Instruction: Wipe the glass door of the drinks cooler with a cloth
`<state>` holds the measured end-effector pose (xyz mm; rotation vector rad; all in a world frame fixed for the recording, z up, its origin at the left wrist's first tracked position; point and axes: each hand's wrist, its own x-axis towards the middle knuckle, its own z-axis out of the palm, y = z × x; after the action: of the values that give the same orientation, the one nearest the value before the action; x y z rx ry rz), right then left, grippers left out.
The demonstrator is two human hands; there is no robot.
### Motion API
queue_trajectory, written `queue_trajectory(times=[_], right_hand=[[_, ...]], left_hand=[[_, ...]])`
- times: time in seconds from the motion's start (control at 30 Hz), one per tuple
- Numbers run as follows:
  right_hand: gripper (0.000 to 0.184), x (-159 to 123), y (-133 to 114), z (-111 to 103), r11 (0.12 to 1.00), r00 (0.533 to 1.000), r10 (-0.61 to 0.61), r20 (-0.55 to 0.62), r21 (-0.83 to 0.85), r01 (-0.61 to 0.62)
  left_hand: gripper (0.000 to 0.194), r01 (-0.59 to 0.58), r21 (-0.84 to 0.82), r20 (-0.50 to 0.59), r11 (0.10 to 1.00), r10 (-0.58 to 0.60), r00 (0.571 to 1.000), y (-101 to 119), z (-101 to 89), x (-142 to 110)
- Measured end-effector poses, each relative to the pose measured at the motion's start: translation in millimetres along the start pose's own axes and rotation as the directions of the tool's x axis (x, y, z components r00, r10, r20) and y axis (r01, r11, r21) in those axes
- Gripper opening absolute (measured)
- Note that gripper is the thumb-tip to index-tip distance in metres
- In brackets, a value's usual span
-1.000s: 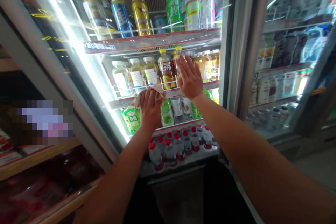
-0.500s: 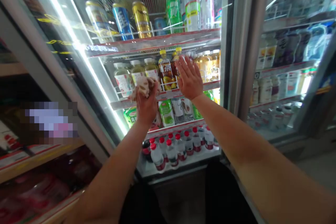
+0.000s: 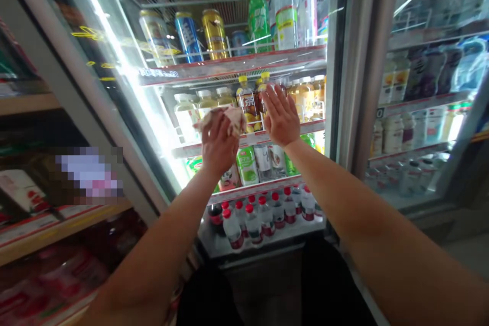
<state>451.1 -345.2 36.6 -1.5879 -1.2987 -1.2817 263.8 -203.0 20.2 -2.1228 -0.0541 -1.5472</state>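
Note:
A crumpled, pale patterned cloth [image 3: 235, 117] is under the fingers of my left hand [image 3: 219, 147], which presses it against the glass door of a drinks fridge. To its right, my right hand [image 3: 281, 117] lies flat on the same glass, fingers stretched out, holding nothing. Behind the glass, between the two hands, dark tea bottles [image 3: 248, 104] with yellow caps stand on the middle shelf. Pale-capped bottles [image 3: 186, 117] are to the left of the cloth, partly covered by it. Green cartons [image 3: 247, 165] show below, between my wrists.
The upper shelf holds cans [image 3: 214, 35] and a green bottle [image 3: 259, 15]. Red-capped water bottles [image 3: 253, 224] fill the fridge floor. A metal door frame [image 3: 376, 61] rises on the right, beside another fridge door. At left is a wooden-edged shelf [image 3: 64, 229] with packages.
My left hand with the cloth has shifted slightly right, and the cloth is spread toward the right of the fingers. My right hand stays flat on the glass. The view has shifted slightly.

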Motion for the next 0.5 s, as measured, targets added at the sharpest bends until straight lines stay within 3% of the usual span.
queue_trajectory(times=[0.1,0.23,0.33,0.4,0.5], right_hand=[[0.070,0,0,-1,1.000,1.000,0.001,-0.005,0.002,-0.001],[0.071,0,-1,-2,1.000,1.000,0.008,0.013,0.006,-0.008],[0.071,0,-2,-4,1.000,0.999,0.019,0.038,0.011,-0.020],[0.071,0,-3,-5,1.000,0.999,0.023,0.044,0.013,-0.023],[0.069,0,-3,-6,1.000,0.999,0.017,0.029,0.008,-0.018]], left_hand=[[0.021,-0.075,-0.007,0.104,0.997,0.075,0.992,-7,-4.9,8],[0.025,0.073,0.006,-0.023,0.997,-0.073,0.997,-26,-9.9,38],[0.039,0.118,0.012,-0.062,0.993,-0.117,0.991,-25,-8.1,47],[0.040,0.068,0.015,-0.033,0.998,-0.067,0.997,-20,-5.2,42],[0.024,-0.066,-0.007,0.045,0.998,0.066,0.997,-14,-2.1,31]])
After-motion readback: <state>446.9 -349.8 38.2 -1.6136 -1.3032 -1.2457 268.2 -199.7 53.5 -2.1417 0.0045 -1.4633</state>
